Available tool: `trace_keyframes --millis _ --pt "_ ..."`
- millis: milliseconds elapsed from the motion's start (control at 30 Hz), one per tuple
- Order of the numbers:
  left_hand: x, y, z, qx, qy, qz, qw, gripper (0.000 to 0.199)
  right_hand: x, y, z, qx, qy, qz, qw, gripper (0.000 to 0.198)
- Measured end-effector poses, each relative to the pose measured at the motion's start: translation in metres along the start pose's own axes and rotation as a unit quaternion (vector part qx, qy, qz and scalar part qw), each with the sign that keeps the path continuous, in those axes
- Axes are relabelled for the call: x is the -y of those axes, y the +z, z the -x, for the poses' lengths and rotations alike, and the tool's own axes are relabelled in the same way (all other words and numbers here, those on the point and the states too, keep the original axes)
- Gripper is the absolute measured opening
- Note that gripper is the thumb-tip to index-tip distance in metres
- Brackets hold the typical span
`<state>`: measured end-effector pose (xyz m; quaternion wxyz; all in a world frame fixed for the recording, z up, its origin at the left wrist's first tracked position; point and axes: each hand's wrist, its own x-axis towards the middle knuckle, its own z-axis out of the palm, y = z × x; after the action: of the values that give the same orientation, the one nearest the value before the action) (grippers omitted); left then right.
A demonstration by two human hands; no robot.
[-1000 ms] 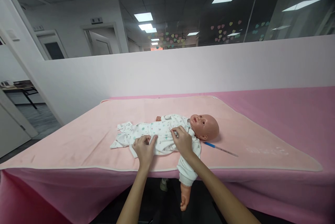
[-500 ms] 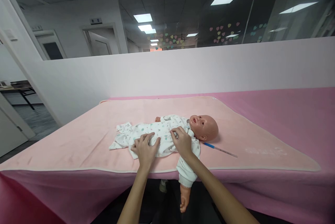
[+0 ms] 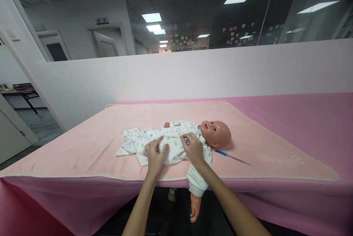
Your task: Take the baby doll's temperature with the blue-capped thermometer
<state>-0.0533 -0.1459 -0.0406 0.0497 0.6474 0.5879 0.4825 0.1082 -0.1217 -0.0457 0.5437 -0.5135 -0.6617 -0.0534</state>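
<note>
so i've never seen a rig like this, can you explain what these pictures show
No machine here: these are a person's two bare hands, all filmed by one head-worn camera looking forward and down. A bald plastic baby doll in white patterned clothes lies on a pale pink cloth. The left hand is over the clothes, fingers apart; the right hand has thumb and fingertips close together near the chest, but whether they grip fabric is too small to tell. A thin blue-ended stick lies near the doll's head.
</note>
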Motion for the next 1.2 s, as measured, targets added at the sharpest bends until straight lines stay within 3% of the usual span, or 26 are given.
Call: trace_keyframes --millis 167,267,367,500,633,767,900,1000,1200 --pt "0.003 0.006 0.0 -0.004 -0.022 -0.039 0.999 0.047 0.001 -0.014 0.003 -0.029 0.017 -0.023 0.999 0.019" --pt "0.003 0.007 -0.001 -0.014 -0.051 -0.071 0.996 0.049 -0.019 -0.043 0.017 -0.084 0.036 -0.015 0.996 0.022" --pt "0.002 0.006 -0.002 -0.03 -0.064 -0.079 0.994 0.04 -0.058 -0.085 0.037 -0.093 0.032 0.086 0.991 0.021" --pt "-0.001 0.002 -0.002 -0.036 -0.059 -0.057 0.996 0.024 -0.107 -0.138 0.062 -0.004 0.063 0.294 0.954 0.028" --pt "-0.001 0.0 -0.002 -0.046 -0.059 -0.044 0.996 0.018 -0.125 -0.163 0.08 0.085 0.075 0.309 0.944 0.03" --pt "0.003 0.002 -0.001 -0.05 -0.059 -0.046 0.996 0.018 -0.115 -0.173 0.078 0.126 0.12 0.232 0.957 0.033" --pt "0.005 0.004 -0.001 -0.052 -0.064 -0.04 0.996 0.019 -0.087 -0.187 0.053 0.099 0.198 0.171 0.96 0.036" --pt "0.006 0.004 -0.001 -0.055 -0.065 -0.035 0.996 0.018 -0.063 -0.196 0.031 0.079 0.208 0.174 0.959 0.037" --pt "0.006 0.004 -0.001 -0.059 -0.067 -0.021 0.996 0.019 -0.042 -0.192 0.016 0.163 0.233 0.225 0.932 0.043"
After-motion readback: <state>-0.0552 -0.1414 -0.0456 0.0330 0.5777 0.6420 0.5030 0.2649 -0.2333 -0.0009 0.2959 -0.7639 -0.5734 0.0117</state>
